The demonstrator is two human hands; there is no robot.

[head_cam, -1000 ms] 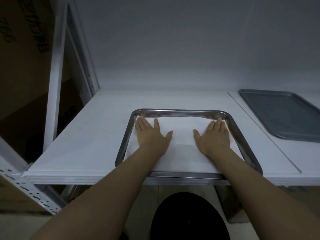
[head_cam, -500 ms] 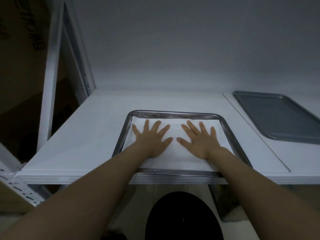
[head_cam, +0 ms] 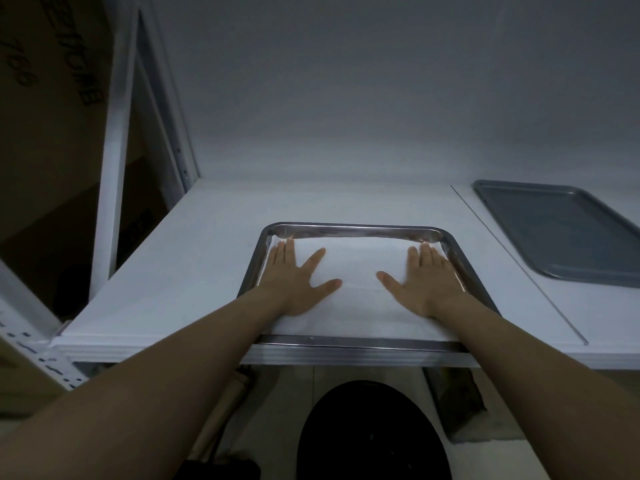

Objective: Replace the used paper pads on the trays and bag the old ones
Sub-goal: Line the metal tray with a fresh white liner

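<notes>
Left hand (head_cam: 294,278): fingers (head_cam: 289,252) straight and released, flat on the paper pad (head_cam: 360,265), tips near its far-left corner; thumb splayed inward. Right hand (head_cam: 422,282): same pose, mirrored, fingertips close to the far-right corner. Neither hand grasps anything; palms press down, forearms reach in from the near edge.

The pad lies under both palms, inside the steel tray (head_cam: 353,228), whose rim runs just beyond the fingertips.

Count: hands 2; pads 1; trays 2, the second being a grey tray (head_cam: 561,237) well right of the right hand, with no pad on it. White shelf (head_cam: 207,254) 1; black bin (head_cam: 370,431) 1, below the wrists.

Versus 0.5 s ago: hands were near the pad's middle, fingers fanned; now spread apart toward the sides, fingers closer together.
</notes>
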